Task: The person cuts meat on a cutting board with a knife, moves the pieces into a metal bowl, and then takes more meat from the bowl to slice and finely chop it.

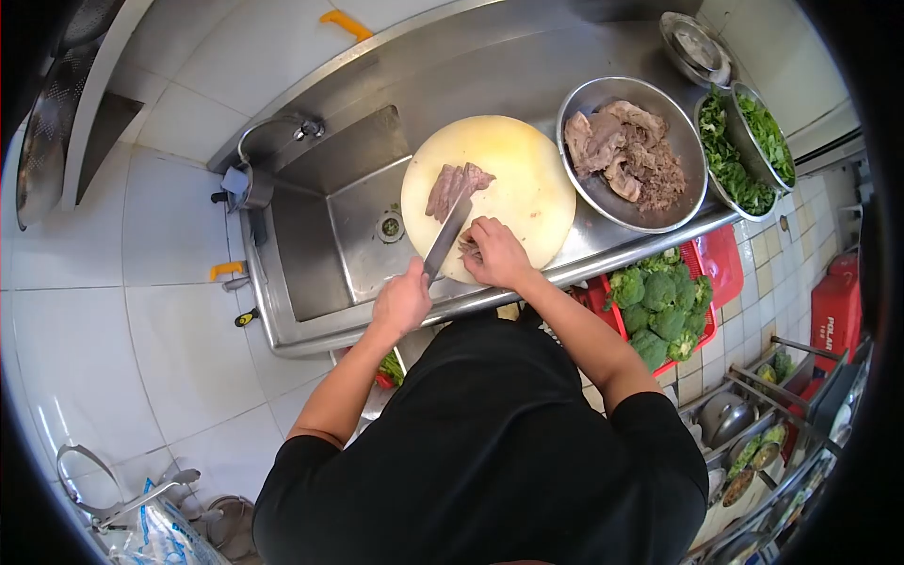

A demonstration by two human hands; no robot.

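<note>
My left hand (403,299) is closed around the handle of a large knife (446,235). The blade lies across the left part of a round, pale yellow cutting board (527,169), its tip near a small pile of sliced cooked meat (452,191). My right hand (497,254) is on the board just right of the blade, its fingers curled over a small piece of meat (468,248), partly hidden under them. Right of the board, a steel bowl (692,202) holds large chunks and shreds of cooked meat (626,151).
The board overlaps a steel sink (315,247) at left, with a tap (306,130) behind. Two bowls of chopped greens (739,155) and stacked steel bowls (697,47) stand at back right. A red basket (711,331) of broccoli (664,301) sits below the counter's front edge.
</note>
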